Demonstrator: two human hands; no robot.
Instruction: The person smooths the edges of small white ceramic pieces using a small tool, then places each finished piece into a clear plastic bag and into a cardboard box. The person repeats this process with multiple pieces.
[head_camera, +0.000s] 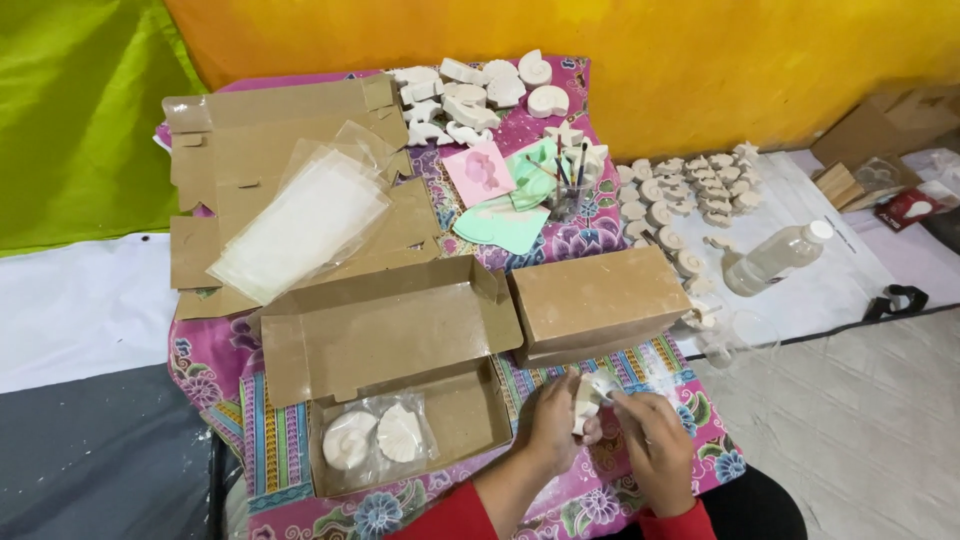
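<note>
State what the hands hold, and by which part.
A small white plaster piece: left hand grips its lower edge, right hand pinches clear wrapping at its upper right.

Bright, even light from overhead w/ only soft, short shadows, mild glare on the clear plastic sleeves (300, 222), slight wide-angle bend at edges, hands a bit soft, rest in focus.
</note>
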